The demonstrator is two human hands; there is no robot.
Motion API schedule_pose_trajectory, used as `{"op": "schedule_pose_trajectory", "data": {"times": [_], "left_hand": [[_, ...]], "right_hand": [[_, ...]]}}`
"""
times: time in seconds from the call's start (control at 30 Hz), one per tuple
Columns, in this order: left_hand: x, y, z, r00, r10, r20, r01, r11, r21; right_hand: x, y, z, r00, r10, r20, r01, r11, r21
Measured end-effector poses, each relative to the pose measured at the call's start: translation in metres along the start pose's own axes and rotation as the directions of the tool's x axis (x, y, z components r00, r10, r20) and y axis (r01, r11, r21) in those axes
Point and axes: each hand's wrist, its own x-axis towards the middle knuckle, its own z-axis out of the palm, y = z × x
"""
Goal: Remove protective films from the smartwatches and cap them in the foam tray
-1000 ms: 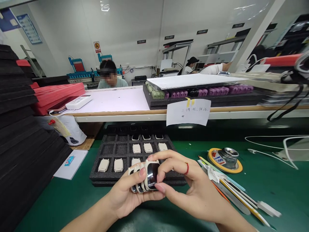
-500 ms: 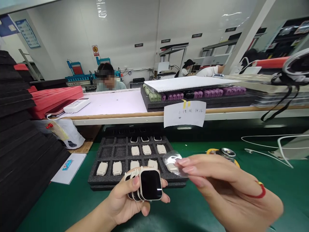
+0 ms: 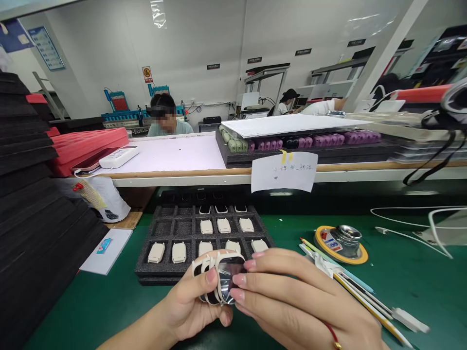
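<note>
Several watch cases with dark screens and cream frames (image 3: 220,278) are held side by side in my left hand (image 3: 195,301), its thumb across their edges. On the front screen lies a shiny clear film (image 3: 226,284). The fingertips of my right hand (image 3: 295,296) press at the right side of that screen, over the film's edge; its thumb is hidden. Behind my hands, a black foam tray (image 3: 155,279) holds more cream watch cases (image 3: 178,253) in its compartments.
A yellow-rimmed roll with a metal-topped jar (image 3: 346,238) stands right, beside pens and tools (image 3: 368,294). A white pad (image 3: 105,253) lies left near stacked black foam (image 3: 47,233). A shelf edge (image 3: 189,181) crosses behind the tray; a person (image 3: 171,127) sits beyond.
My right hand has moved left and down, bringing the clear film from the air onto the front watch screen. The roll, jar and pens now show. The view has shifted slightly.
</note>
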Motion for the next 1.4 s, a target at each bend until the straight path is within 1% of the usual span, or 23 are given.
{"op": "schedule_pose_trajectory", "data": {"times": [0.1, 0.13, 0.2, 0.23, 0.3, 0.4, 0.47, 0.57, 0.63, 0.67, 0.7, 0.77, 0.8, 0.87, 0.93, 1.0, 1.1, 1.17, 1.23, 1.3, 1.33, 1.37, 1.4], "left_hand": [[0.000, -0.002, 0.001, 0.999, 0.041, -0.023, -0.041, 0.998, 0.039], [0.001, -0.003, 0.002, 0.999, 0.048, -0.016, -0.047, 0.997, 0.062], [0.003, -0.005, 0.002, 0.998, 0.058, -0.026, -0.054, 0.992, 0.117], [0.004, -0.005, 0.002, 0.996, 0.065, -0.055, -0.057, 0.989, 0.137], [0.005, -0.005, 0.002, 0.985, 0.076, -0.156, -0.057, 0.991, 0.123], [0.004, -0.004, 0.001, 0.958, 0.059, -0.282, -0.056, 0.998, 0.020], [0.002, -0.002, 0.002, 0.948, 0.059, -0.314, -0.061, 0.998, 0.004], [0.001, 0.001, 0.005, 0.943, 0.087, -0.320, -0.080, 0.996, 0.034], [0.001, 0.005, 0.008, 0.928, 0.126, -0.351, -0.124, 0.992, 0.029], [0.002, 0.008, 0.010, 0.913, 0.148, -0.379, -0.155, 0.988, 0.013], [0.003, 0.013, 0.012, 0.896, 0.168, -0.411, -0.190, 0.982, -0.012], [0.003, 0.023, 0.016, 0.854, 0.197, -0.481, -0.264, 0.962, -0.075], [0.003, 0.028, 0.018, 0.835, 0.206, -0.510, -0.295, 0.950, -0.100], [0.001, 0.037, 0.021, 0.804, 0.225, -0.550, -0.341, 0.933, -0.116], [-0.002, 0.041, 0.021, 0.808, 0.241, -0.538, -0.346, 0.933, -0.102], [-0.004, 0.040, 0.019, 0.838, 0.249, -0.485, -0.321, 0.944, -0.069], [-0.005, 0.032, 0.016, 0.874, 0.240, -0.422, -0.258, 0.966, 0.015], [-0.004, 0.027, 0.014, 0.894, 0.196, -0.403, -0.195, 0.980, 0.043], [-0.002, 0.022, 0.013, 0.925, 0.108, -0.365, -0.116, 0.993, -0.002], [0.001, 0.018, 0.012, 0.950, 0.018, -0.310, -0.041, 0.997, -0.069], [0.002, 0.015, 0.011, 0.958, -0.019, -0.285, -0.007, 0.996, -0.091], [0.003, 0.013, 0.010, 0.962, -0.048, -0.270, 0.021, 0.995, -0.101], [0.003, 0.011, 0.009, 0.962, -0.068, -0.265, 0.041, 0.994, -0.105]], "right_hand": [[0.005, 0.001, 0.008, 0.999, 0.046, -0.027, -0.048, 0.995, -0.087], [0.005, 0.002, 0.011, 0.996, 0.085, -0.017, -0.086, 0.993, -0.079], [0.003, 0.003, 0.018, 0.983, 0.178, 0.044, -0.178, 0.984, 0.009], [0.002, 0.004, 0.021, 0.971, 0.224, 0.079, -0.230, 0.970, 0.077], [-0.001, 0.008, 0.024, 0.943, 0.309, 0.125, -0.330, 0.920, 0.212], [-0.003, 0.012, 0.022, 0.906, 0.399, 0.139, -0.422, 0.855, 0.301], [-0.002, 0.013, 0.019, 0.901, 0.403, 0.164, -0.434, 0.850, 0.298], [0.000, 0.015, 0.016, 0.915, 0.359, 0.186, -0.400, 0.871, 0.285], [0.002, 0.022, 0.017, 0.923, 0.351, 0.156, -0.381, 0.888, 0.258], [0.003, 0.027, 0.019, 0.919, 0.373, 0.126, -0.393, 0.889, 0.236], [0.003, 0.035, 0.021, 0.906, 0.413, 0.090, -0.423, 0.882, 0.210], [0.001, 0.053, 0.028, 0.854, 0.518, 0.048, -0.520, 0.844, 0.132], [-0.002, 0.063, 0.032, 0.822, 0.567, 0.052, -0.569, 0.819, 0.075], [-0.011, 0.082, 0.042, 0.766, 0.633, 0.110, -0.631, 0.774, -0.055], [-0.023, 0.098, 0.050, 0.735, 0.656, 0.170, -0.643, 0.755, -0.130], [-0.036, 0.109, 0.055, 0.721, 0.656, 0.225, -0.638, 0.754, -0.157], [-0.045, 0.113, 0.053, 0.705, 0.647, 0.289, -0.627, 0.760, -0.170], [-0.039, 0.104, 0.044, 0.712, 0.640, 0.289, -0.621, 0.766, -0.165], [-0.025, 0.086, 0.033, 0.752, 0.611, 0.246, -0.605, 0.789, -0.107], [-0.009, 0.061, 0.023, 0.839, 0.520, 0.161, -0.535, 0.842, 0.072], [-0.003, 0.048, 0.019, 0.878, 0.448, 0.165, -0.473, 0.866, 0.163], [0.002, 0.037, 0.016, 0.903, 0.388, 0.185, -0.423, 0.878, 0.224], [0.005, 0.027, 0.015, 0.914, 0.353, 0.200, -0.396, 0.885, 0.247]]}}
